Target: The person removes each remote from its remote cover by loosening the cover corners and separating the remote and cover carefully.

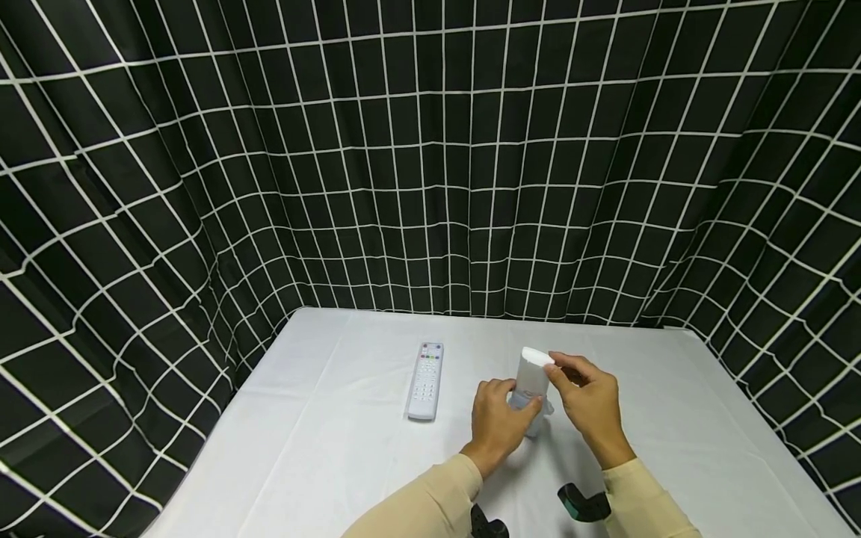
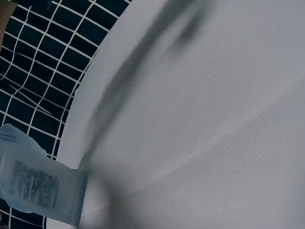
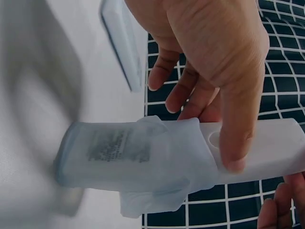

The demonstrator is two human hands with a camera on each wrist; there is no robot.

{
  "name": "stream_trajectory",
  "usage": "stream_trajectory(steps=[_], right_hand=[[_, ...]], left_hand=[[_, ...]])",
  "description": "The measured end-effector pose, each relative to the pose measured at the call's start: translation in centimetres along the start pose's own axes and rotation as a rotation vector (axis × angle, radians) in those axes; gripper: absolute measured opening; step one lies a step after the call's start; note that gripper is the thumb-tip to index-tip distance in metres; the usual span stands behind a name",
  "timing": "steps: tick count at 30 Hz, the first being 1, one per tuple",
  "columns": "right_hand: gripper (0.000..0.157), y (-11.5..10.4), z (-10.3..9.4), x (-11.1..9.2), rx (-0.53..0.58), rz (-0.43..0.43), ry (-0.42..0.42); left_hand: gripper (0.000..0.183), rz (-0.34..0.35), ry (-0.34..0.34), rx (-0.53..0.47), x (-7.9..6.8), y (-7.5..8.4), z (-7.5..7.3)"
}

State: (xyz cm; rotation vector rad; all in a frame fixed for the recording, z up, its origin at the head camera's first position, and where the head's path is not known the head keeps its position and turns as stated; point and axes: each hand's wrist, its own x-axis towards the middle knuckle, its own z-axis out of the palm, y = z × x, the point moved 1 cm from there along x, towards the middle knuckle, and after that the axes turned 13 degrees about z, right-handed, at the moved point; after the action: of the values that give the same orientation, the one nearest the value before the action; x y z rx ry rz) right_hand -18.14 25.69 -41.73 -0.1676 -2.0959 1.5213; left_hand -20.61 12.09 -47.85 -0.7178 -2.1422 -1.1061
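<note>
A white remote control [image 1: 534,373] stands upright, partly inside a translucent soft sleeve [image 3: 157,157]. My left hand [image 1: 499,418] grips it around the middle, where the sleeve's crumpled edge lies, and the thumb presses on the white body in the right wrist view. At the upper, bare end, my right hand [image 1: 588,396] pinches the remote between thumb and fingers. Dark printed text shows through the sleeve [image 2: 35,186] in the left wrist view. The sleeve's lower end is close to the table; whether it touches is hard to tell.
Another remote control [image 1: 425,381] in a clear cover lies buttons up on the white-covered table [image 1: 323,448], left of my hands. A black curtain with a white grid [image 1: 444,164] surrounds the table's back and sides. Dark devices [image 1: 584,503] are at my wrists.
</note>
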Motion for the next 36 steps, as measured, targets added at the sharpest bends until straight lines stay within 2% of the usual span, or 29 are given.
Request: stream_trajectory(steps=[7,10,14,20,24,27,31,36], right_hand=[[0.016,-3.6,-0.1,-1.3,0.022,0.029,-0.016],[0.015,-3.6,-0.1,-1.5,0.031,0.041,-0.031],[0.014,-3.9,-0.1,-1.6,0.014,0.041,-0.056],[0.018,-3.4,-0.4,-1.5,-0.009,-0.061,-0.099],[0.027,-1.7,-0.2,-0.9,0.001,-0.117,-0.17],[0.033,-0.5,-0.1,-0.4,0.022,-0.118,-0.234],[0.037,-0.1,-0.1,-0.3,0.042,-0.126,-0.287],[0.04,0.0,-0.1,-0.2,0.037,-0.137,-0.318]], left_hand=[[0.045,-0.041,-0.028,0.145,0.3,0.5,0.6],[0.046,-0.054,-0.039,0.2,0.5,1.0,0.8],[0.042,-0.048,-0.038,0.213,0.7,1.1,1.1],[0.034,0.007,-0.085,0.183,1.2,0.9,0.9],[0.035,0.055,-0.139,0.136,1.3,0.5,0.7],[0.036,0.071,-0.199,0.088,1.3,0.2,0.5],[0.037,0.074,-0.281,0.035,1.2,-0.1,0.4],[0.039,0.091,-0.33,-0.008,1.0,-0.2,0.2]])
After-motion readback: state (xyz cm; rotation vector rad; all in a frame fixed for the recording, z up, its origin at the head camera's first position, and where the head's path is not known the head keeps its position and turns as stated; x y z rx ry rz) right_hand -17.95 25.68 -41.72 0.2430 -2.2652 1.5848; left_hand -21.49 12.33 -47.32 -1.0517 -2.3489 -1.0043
